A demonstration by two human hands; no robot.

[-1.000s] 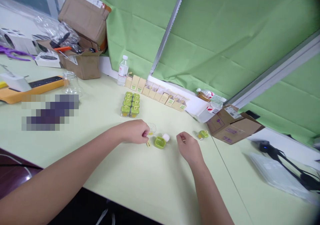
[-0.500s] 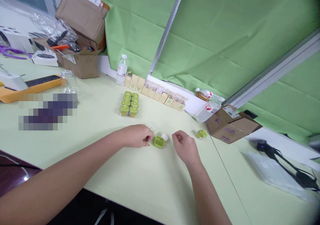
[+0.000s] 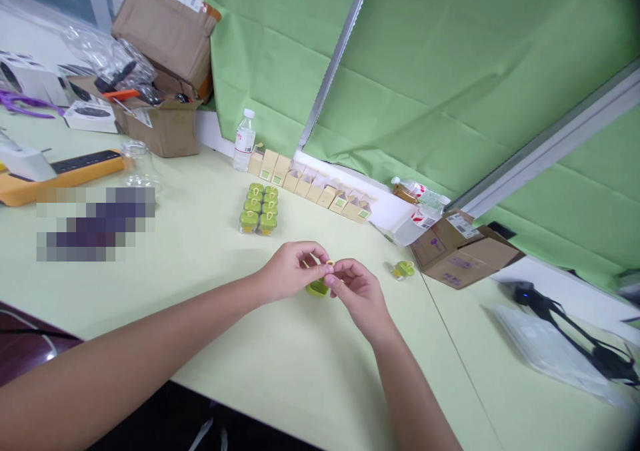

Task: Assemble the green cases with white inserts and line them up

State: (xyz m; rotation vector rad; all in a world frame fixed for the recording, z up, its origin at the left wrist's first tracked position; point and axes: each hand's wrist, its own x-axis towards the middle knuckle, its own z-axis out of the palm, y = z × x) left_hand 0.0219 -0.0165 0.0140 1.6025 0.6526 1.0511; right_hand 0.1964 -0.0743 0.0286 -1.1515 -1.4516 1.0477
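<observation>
My left hand (image 3: 295,269) and my right hand (image 3: 357,294) meet fingertip to fingertip above the table. Between them is a small yellow loop (image 3: 330,263), pinched by the fingers of both hands. Just under my fingers lies an upturned green lid (image 3: 317,289), partly covered by the hands. The clear cup and the white piece that lay beside it are hidden now. To the right, a small clear jar with a green lid (image 3: 403,269) lies apart. Beyond my left hand, several green-lidded jars (image 3: 259,207) stand in two columns.
A row of small open cartons (image 3: 310,185) lines the wall, with a water bottle (image 3: 244,141) at its left end. A cardboard box (image 3: 463,247) and lying bottles (image 3: 417,221) are at the right. A glass jar (image 3: 137,164) and a yellow power strip (image 3: 90,167) sit left.
My left hand has moved right with the yellow loop, and my right hand has come left to meet it. The hands now cover the clear cup and white piece.
</observation>
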